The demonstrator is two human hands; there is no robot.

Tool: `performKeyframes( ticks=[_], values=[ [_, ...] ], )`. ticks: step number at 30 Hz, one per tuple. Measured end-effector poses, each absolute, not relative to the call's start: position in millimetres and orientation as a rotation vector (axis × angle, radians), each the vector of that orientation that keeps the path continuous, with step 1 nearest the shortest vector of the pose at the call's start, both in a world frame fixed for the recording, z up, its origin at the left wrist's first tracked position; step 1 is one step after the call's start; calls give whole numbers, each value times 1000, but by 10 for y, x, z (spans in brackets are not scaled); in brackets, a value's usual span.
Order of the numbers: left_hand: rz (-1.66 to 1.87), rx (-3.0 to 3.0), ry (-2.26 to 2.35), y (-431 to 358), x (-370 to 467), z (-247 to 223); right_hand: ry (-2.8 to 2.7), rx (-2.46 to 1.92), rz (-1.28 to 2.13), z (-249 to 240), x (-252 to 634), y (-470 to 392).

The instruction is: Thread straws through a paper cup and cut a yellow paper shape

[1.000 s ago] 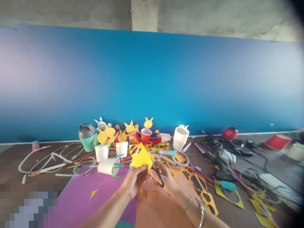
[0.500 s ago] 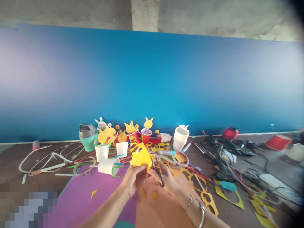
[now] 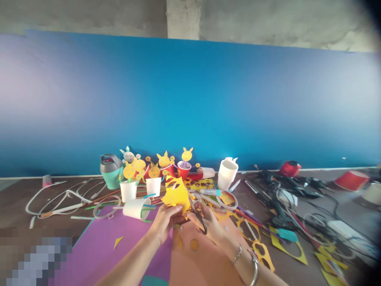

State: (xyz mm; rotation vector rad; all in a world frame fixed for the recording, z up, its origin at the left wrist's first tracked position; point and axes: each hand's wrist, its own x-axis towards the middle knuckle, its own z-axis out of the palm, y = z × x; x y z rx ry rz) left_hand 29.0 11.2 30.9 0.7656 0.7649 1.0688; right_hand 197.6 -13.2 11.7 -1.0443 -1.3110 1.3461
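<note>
Pinched in my left hand [image 3: 167, 218] is a jagged piece of yellow paper [image 3: 176, 195], raised above the coloured sheets. My right hand [image 3: 208, 223] grips a pair of dark-handled scissors [image 3: 200, 218]; the blades lie against the paper's right edge, partly hidden by fingers and paper. Below my hands, a small orange paper disc [image 3: 194, 244] lies on the orange sheet [image 3: 190, 270]. A yellow paper scrap [image 3: 118, 242] rests on the purple sheet [image 3: 98, 246] to the left.
Behind my hands stand paper cups [image 3: 128, 191] with yellow paper animal heads. A white cup [image 3: 137, 209] lies on its side. A teal speaker [image 3: 111, 174] is at back left. At right are cut-out yellow sheets [image 3: 293, 250], black cables [image 3: 276, 214] and stacked white cups [image 3: 227, 174].
The yellow paper has tilted and turned slightly in my left hand. Both hands stay nearly in place, with the scissors still at the paper's right side.
</note>
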Motion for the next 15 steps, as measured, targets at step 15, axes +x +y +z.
performKeyframes(
  ticks=[15],
  values=[
    [1087, 815, 772, 134, 264, 293, -1317, -979, 1312, 134, 1976, -120]
  ],
)
